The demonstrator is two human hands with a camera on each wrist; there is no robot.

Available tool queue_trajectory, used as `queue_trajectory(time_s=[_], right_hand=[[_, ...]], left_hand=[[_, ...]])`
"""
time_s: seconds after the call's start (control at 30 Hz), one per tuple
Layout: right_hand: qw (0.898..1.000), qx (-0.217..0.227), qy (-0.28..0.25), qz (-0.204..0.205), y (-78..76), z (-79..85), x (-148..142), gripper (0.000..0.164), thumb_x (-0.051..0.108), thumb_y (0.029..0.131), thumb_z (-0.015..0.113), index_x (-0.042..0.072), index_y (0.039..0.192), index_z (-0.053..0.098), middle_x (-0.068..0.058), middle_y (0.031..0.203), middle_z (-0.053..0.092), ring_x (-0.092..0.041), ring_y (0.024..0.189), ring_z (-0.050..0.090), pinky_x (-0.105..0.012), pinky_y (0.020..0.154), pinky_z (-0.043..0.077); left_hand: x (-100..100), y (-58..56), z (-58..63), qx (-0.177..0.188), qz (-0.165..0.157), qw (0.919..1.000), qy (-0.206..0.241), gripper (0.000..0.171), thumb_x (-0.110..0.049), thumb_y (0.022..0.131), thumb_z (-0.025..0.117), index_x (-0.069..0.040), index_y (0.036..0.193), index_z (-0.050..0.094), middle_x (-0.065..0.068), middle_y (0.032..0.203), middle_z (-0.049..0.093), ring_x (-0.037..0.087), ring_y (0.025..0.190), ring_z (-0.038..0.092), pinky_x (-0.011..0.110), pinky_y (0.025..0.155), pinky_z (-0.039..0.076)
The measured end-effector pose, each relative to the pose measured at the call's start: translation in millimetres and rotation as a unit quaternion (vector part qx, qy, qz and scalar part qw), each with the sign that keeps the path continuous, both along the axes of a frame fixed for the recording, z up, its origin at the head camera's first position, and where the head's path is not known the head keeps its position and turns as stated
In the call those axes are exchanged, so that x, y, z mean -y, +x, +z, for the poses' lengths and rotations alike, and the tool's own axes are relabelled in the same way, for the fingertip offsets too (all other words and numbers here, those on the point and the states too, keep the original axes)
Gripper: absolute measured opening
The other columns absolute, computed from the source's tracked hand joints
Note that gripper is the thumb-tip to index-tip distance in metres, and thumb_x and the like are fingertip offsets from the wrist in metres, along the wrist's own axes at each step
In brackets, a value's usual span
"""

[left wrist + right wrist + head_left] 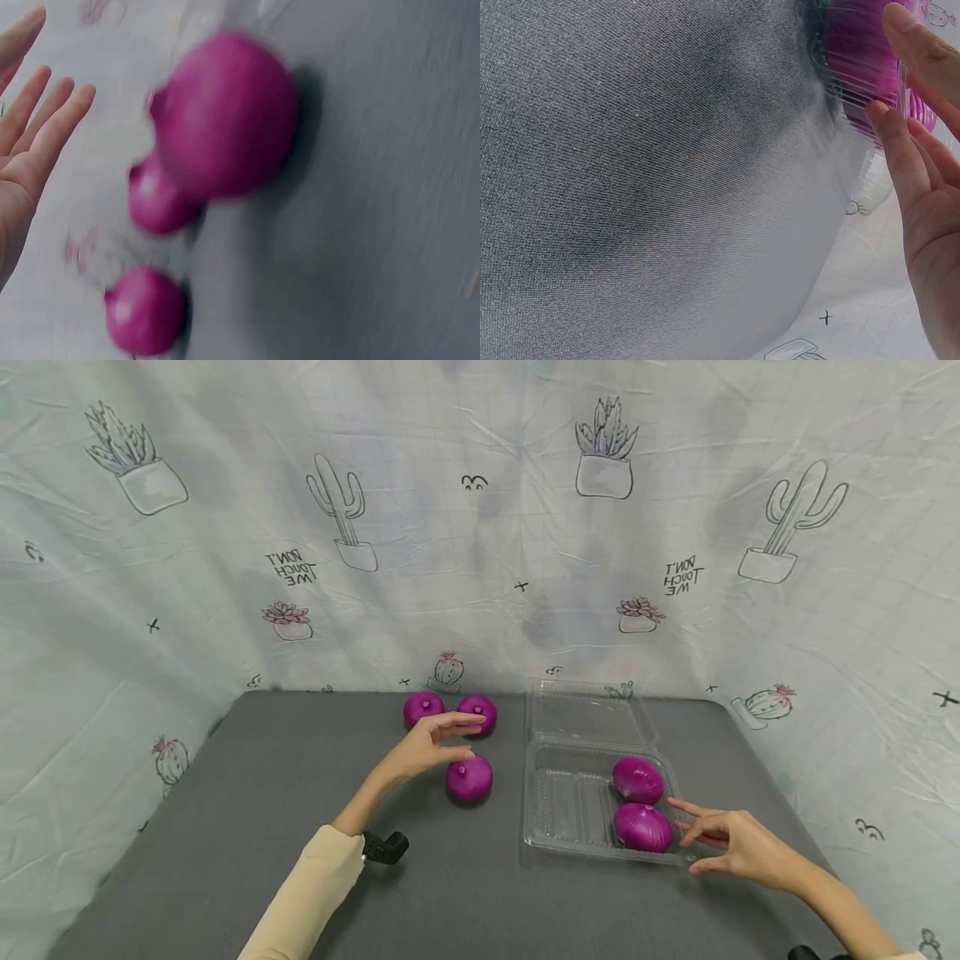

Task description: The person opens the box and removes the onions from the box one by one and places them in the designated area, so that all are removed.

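Note:
My left hand (431, 746), fingers loosely extended, hovers over a red onion (469, 779) on the grey table. Two more red onions stand behind it; the hand partly covers one (486, 724) in the head view, and the other onion (422, 707) sits to its left. In the left wrist view nothing lies between the fingers (52, 127). A clear plastic container (566, 802) holds two red onions, a rear one (637, 779) and a front one (642, 828), along its right side. Beside that side, my right hand (738, 847) has its fingertips (877, 112) right at the container's wall.
The container's hinged lid (588, 714) lies folded back toward the rear. A grey cloth (262, 827) covers the table. White curtains (420, 568) printed with cacti hang behind and at both sides.

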State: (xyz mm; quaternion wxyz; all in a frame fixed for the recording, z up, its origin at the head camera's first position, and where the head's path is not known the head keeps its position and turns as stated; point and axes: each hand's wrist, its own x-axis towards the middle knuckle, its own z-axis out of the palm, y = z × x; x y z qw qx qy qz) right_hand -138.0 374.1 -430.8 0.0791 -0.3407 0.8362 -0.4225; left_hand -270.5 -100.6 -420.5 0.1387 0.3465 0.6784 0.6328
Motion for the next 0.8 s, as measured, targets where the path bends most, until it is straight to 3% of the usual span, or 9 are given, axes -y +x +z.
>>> queue_trajectory(time_s=[0.17, 0.3, 0.4, 0.6, 0.7, 0.8], right_hand=[[1.000, -0.011, 0.001, 0.000, -1.6, 1.7, 1.9, 0.024, 0.010, 0.072, 0.082, 0.009, 0.092, 0.068, 0.024, 0.142, 0.034, 0.000, 0.112, 0.053, -0.040, 0.071, 0.055], [1.000, -0.022, -0.003, 0.002, -0.8, 1.0, 4.8, 0.025, 0.008, 0.071, 0.082, 0.008, 0.092, 0.069, 0.022, 0.142, 0.035, 0.000, 0.112, 0.053, -0.037, 0.072, 0.055], [1.000, -0.018, -0.003, -0.003, 0.1, 0.6, 4.8, 0.024, 0.010, 0.072, 0.082, 0.008, 0.092, 0.069, 0.023, 0.143, 0.034, 0.001, 0.113, 0.052, -0.036, 0.073, 0.055], [0.999, -0.021, 0.009, -0.023, 1.6, 1.5, 2.6, 0.024, 0.013, 0.071, 0.083, 0.009, 0.091, 0.070, 0.018, 0.140, 0.037, 0.002, 0.112, 0.052, -0.037, 0.072, 0.055], [0.999, -0.023, 0.011, -0.023, 2.4, 0.7, 2.3, 0.024, 0.013, 0.071, 0.083, 0.010, 0.091, 0.070, 0.018, 0.139, 0.037, 0.003, 0.111, 0.052, -0.037, 0.071, 0.055], [1.000, -0.020, 0.008, -0.015, 3.3, -0.6, 2.3, 0.023, 0.012, 0.071, 0.083, 0.011, 0.091, 0.070, 0.021, 0.140, 0.036, 0.002, 0.111, 0.052, -0.037, 0.071, 0.055]], left_hand=[[-31.9, 18.7, 1.4, 0.024, -0.008, 0.9996, 0.011, 0.049, 0.004, 0.085, 0.068, 0.001, 0.132, 0.054, 0.014, 0.137, 0.052, 0.034, 0.127, 0.048, 0.034, 0.089, 0.052], [-56.0, 36.6, 13.6, 0.047, 0.007, 0.9988, 0.010, 0.047, 0.004, 0.086, 0.068, 0.005, 0.131, 0.053, 0.021, 0.136, 0.051, 0.034, 0.126, 0.049, 0.042, 0.096, 0.047], [-74.2, 44.1, 19.1, 0.054, 0.012, 0.9985, -0.004, 0.047, 0.006, 0.086, 0.067, 0.007, 0.130, 0.053, 0.024, 0.137, 0.049, 0.034, 0.126, 0.049, 0.046, 0.098, 0.045], [-110.2, 53.2, 8.9, 0.063, 0.002, 0.9980, 0.011, 0.046, 0.005, 0.085, 0.068, 0.002, 0.129, 0.057, 0.018, 0.134, 0.054, 0.030, 0.125, 0.051, 0.029, 0.091, 0.050], [-129.4, 61.9, 2.4, 0.074, -0.014, 0.9967, 0.030, 0.044, 0.005, 0.085, 0.068, 0.001, 0.127, 0.058, 0.018, 0.133, 0.055, 0.027, 0.122, 0.054, 0.028, 0.090, 0.050], [-150.4, 69.1, -3.9, 0.059, -0.022, 0.9978, 0.021, 0.043, 0.001, 0.085, 0.070, 0.001, 0.127, 0.059, 0.018, 0.130, 0.057, 0.022, 0.119, 0.057, 0.030, 0.091, 0.050]])
